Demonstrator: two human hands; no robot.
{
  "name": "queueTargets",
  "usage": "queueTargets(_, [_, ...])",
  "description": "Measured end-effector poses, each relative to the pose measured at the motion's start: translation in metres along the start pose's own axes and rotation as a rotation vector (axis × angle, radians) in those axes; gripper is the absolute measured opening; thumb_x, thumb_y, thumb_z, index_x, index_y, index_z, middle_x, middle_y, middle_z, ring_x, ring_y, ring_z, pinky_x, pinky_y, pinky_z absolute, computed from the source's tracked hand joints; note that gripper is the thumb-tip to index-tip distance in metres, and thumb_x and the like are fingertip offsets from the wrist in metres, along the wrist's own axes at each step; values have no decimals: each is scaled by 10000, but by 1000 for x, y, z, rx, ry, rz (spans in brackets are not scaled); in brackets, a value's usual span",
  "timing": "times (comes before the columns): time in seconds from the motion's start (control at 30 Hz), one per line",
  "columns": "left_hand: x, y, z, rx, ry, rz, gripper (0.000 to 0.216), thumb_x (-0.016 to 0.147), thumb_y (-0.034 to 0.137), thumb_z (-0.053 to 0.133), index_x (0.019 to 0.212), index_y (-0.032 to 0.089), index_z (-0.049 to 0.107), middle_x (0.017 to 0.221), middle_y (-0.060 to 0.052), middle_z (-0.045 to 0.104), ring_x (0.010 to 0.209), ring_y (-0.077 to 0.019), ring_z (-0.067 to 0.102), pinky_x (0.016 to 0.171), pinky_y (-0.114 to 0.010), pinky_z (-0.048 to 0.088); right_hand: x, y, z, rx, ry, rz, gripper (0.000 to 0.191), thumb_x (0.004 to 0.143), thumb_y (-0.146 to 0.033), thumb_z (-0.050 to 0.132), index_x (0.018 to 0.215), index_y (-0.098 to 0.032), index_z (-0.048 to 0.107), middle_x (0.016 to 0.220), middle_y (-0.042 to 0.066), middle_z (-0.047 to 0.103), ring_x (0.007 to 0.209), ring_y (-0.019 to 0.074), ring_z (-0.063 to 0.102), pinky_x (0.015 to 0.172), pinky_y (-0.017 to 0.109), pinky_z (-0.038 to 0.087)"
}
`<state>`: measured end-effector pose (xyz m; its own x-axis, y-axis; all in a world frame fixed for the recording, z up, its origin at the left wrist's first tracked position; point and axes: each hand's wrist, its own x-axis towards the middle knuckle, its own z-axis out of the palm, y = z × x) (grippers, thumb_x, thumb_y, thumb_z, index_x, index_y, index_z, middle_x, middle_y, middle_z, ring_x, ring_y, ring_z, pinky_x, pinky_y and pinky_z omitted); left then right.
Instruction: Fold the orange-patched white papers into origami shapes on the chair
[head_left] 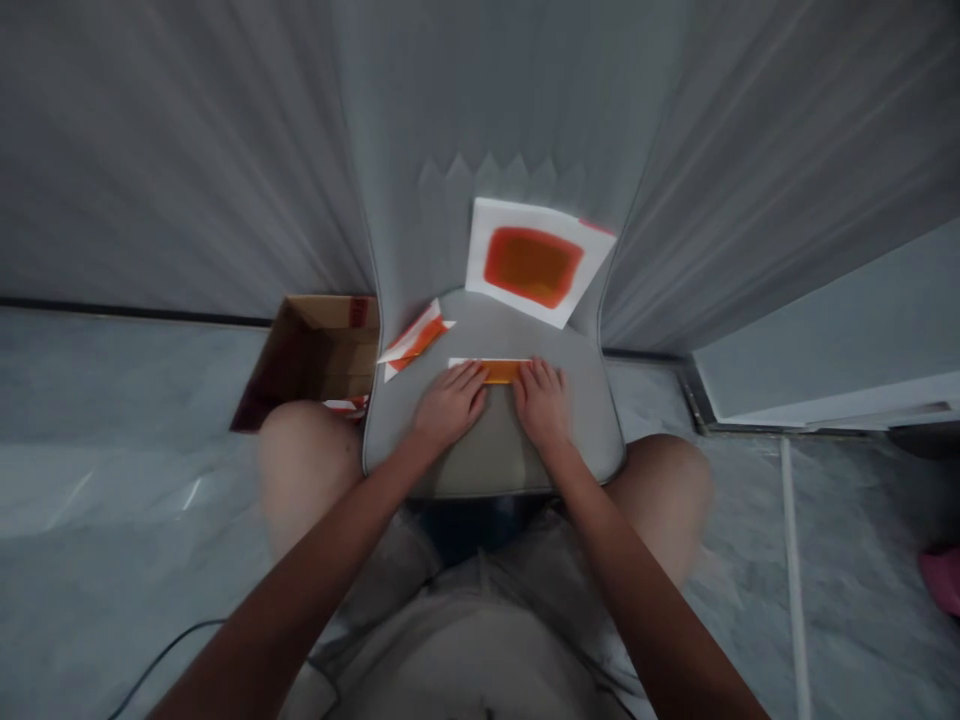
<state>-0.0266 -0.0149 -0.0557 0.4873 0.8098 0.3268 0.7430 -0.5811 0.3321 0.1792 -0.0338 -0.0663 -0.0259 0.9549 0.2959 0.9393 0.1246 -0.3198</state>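
Note:
A narrow folded strip of orange and white paper (501,370) lies across a grey chair seat (495,450). My left hand (450,405) lies flat on the strip's left part, fingers spread and pressing down. My right hand (541,400) presses the strip's right end the same way, fingers stretched out. A folded orange and white paper piece (415,340) rests at the seat's left edge. A white sheet with an orange square (534,262) leans against the chair back.
An open cardboard box (311,360) stands on the floor to the left of the chair. Grey curtains hang behind. My bare knees flank the seat. A white ledge (825,400) is at the right, a pink object (943,580) at the far right, and a cable runs along the floor at lower left.

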Motion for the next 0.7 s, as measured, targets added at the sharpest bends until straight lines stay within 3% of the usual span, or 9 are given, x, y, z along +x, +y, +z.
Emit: queueTargets(0.7, [2,3,0,20,-33,-30,506,1093,371,398,1507,130,563,1583,-142,527,1525,-268,447,1280,-511,353,-2,-1,5,-3,18,23,544,1110,-374,303,1478,-95,591,1553,222,548,1481,348,474,1237,622,288])
